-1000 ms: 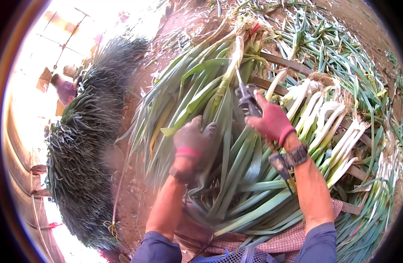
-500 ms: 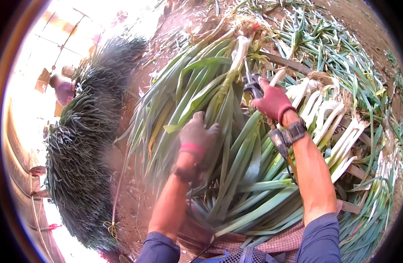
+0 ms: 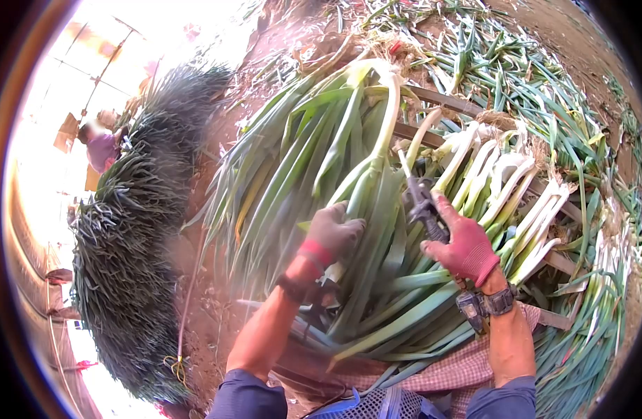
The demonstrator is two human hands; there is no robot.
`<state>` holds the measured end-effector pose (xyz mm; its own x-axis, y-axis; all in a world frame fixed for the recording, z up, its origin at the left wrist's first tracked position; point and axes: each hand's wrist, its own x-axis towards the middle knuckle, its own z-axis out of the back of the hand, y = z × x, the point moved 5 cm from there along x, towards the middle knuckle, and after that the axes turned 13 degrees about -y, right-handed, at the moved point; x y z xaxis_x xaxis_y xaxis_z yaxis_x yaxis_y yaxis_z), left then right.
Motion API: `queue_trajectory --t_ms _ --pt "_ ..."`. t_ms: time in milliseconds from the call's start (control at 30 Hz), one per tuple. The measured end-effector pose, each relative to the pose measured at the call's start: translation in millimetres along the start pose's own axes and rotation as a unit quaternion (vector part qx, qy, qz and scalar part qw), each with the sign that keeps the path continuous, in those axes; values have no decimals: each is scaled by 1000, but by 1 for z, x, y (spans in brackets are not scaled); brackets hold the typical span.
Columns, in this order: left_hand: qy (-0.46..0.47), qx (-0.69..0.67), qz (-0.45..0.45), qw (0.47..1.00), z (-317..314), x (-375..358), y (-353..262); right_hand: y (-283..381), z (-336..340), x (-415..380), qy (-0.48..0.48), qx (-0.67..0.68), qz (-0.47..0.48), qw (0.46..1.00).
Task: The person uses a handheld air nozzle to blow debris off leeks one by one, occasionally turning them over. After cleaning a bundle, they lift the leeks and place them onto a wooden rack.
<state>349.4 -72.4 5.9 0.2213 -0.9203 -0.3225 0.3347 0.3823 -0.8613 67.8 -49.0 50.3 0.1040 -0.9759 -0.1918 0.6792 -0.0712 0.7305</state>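
My left hand [image 3: 329, 237], in a grey and red glove, is closed on the green leaves of a leek [image 3: 389, 122]. That leek's white stalk rises from the hand and bends over at the top, above the other leeks. In my right hand [image 3: 467, 246], in a red glove, is a dark air blow gun [image 3: 426, 209] with a thin nozzle. The nozzle points up and left, beside the leek's stalk and apart from it. More leeks [image 3: 499, 185] with white stalks and roots lie to the right of the gun.
A wooden frame [image 3: 450, 101] shows beneath the leeks. Loose leaves [image 3: 516, 77] cover the ground at the back right. A tall heap of leeks [image 3: 129, 251] stands at left, with a person [image 3: 101, 146] beyond it. Checked cloth [image 3: 450, 366] hangs near my body.
My left hand has moved slightly right and down, and the leek stalk stands out more separately. My right hand has moved down and right with the blow gun.
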Motion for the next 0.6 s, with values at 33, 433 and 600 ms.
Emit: queue_trajectory --t_ms 33,433,600 --pt "27 -30 40 998 -3 -11 -4 -9 3 -1 -44 9 16 999" --pt "286 114 -25 951 -63 -141 -6 -13 31 -19 -61 -44 52 996" --pt "237 337 -240 879 10 -76 -124 -45 35 -11 -85 -41 -50 994"
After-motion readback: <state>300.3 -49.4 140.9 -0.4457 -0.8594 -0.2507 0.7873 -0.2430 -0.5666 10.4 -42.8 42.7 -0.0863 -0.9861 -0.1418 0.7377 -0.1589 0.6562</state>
